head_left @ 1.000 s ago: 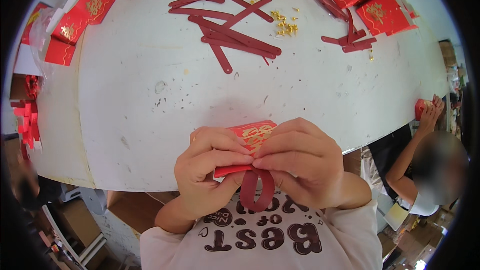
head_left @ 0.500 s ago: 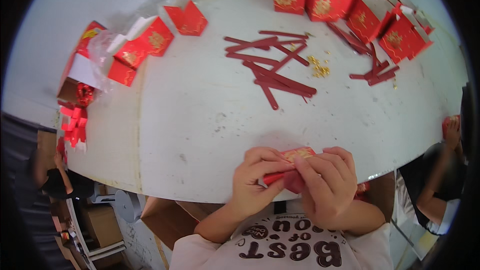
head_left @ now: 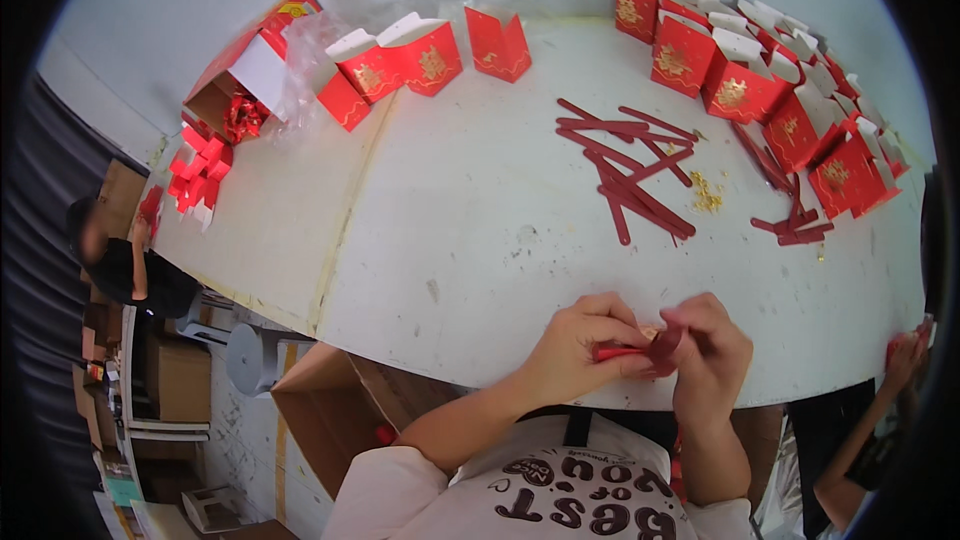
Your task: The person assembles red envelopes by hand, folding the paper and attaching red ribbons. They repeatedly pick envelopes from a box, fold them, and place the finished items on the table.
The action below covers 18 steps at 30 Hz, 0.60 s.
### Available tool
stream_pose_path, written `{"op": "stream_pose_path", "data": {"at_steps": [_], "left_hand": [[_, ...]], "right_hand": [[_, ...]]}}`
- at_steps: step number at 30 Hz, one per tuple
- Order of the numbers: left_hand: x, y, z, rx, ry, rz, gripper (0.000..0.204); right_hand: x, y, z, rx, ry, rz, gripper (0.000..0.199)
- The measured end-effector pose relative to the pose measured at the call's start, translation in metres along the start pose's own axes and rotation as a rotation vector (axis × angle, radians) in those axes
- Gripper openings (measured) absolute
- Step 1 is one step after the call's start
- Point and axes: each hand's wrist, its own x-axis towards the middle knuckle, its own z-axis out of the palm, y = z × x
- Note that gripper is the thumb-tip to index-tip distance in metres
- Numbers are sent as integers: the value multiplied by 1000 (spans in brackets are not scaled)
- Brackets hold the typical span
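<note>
A small red box point(head_left: 614, 351) is sitting in the person's left hand point(head_left: 588, 340), above the near edge of a white table point(head_left: 470, 270); the left fingers are gripping it. The right hand point(head_left: 715, 352) is curling in close, its fingers seemingly pinching a dark red strap point(head_left: 664, 350) at the box, though blur is hiding the exact hold. Beyond, dark red strips point(head_left: 640, 190) are lying crisscrossed, with gold fasteners point(head_left: 707, 195) scattering just to their right. Open red boxes point(head_left: 683, 58) are crowding the far right.
</note>
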Motion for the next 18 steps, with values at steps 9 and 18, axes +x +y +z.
{"op": "stream_pose_path", "data": {"at_steps": [9,18], "left_hand": [[2,5,6,58,86,-7,19],[4,10,3,123,16,18,16]], "right_hand": [[-14,-10,-9,-218,-40,-99,39],[-9,-7,-7,68,-76,73,17]]}}
